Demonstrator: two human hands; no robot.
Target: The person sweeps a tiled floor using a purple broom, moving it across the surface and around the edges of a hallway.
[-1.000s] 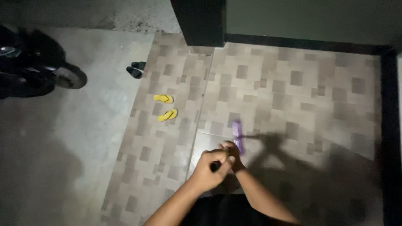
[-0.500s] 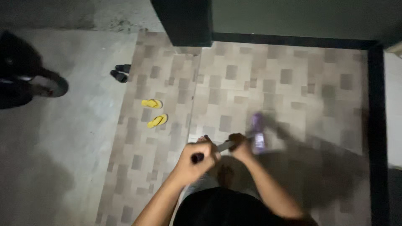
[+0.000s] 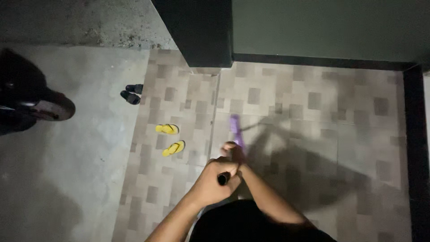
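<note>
Both my hands grip the dark handle of a long broom or mop. My left hand [image 3: 214, 180] is closed round the handle's near end, its black tip showing between thumb and finger. My right hand [image 3: 233, 152] holds the handle just beyond it. The purple head [image 3: 236, 128] lies on the brown patterned tiles ahead of my hands, left of its own long shadow.
A pair of yellow flip-flops [image 3: 170, 138] lies on the tiles to the left. Dark sandals [image 3: 131, 94] sit at the edge of the grey concrete [image 3: 80, 148]. A scooter wheel [image 3: 53, 109] is at far left. A dark pillar [image 3: 197, 31] and green wall [image 3: 322, 27] stand ahead.
The purple head swung from the right back to the left and farther ahead. My hands came closer together on the handle, and the view shifted slightly.
</note>
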